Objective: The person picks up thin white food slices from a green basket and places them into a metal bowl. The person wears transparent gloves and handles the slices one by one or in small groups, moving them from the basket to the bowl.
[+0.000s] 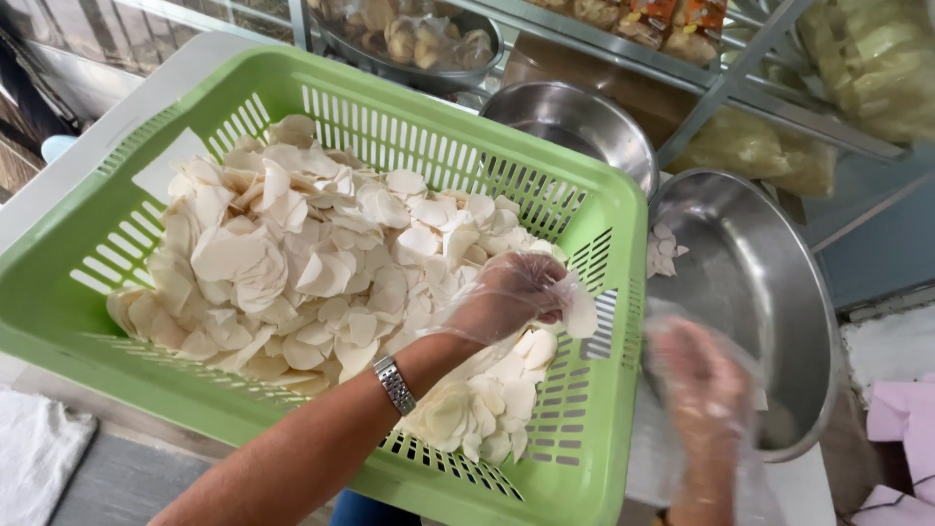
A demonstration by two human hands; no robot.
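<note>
**K:** Two hands in view, both in thin clear plastic gloves. Status?

**M:** Left hand (pixel 506 297) is inside the slotted light-green plastic basket (pixel 117 253), fingers pinched together on a few pale, thin, round raw cracker chips (pixel 292 263). One chip sticks out past its fingertips toward the basket's right wall. Steel link wristwatch (pixel 394 384) on that wrist.

**K:** Right?

**M:** Right hand (pixel 706 390) is blurred, hovering over the near rim of the large round stainless-steel bowl (pixel 769 253). Can't tell if it is open, closed or holding anything.

**K:** Hands together?

**M:** Apart. The basket's right wall sits between them.

**K:** Where's the chip stock?

**M:** Heaped in the basket, mostly left of and beyond the left hand, some directly under it. A few loose chips lie in the bowl, beyond the right hand by the far-left wall.

**K:** Surroundings?

**M:** Second, smaller steel bowl (pixel 575 122) beyond the left hand, just past the basket's far corner. Grey metal rack (pixel 740 78) beyond both hands, with clear bags of pale yellow chips (pixel 877 58). Pink crumpled material (pixel 901 419) right of the right hand.
</note>
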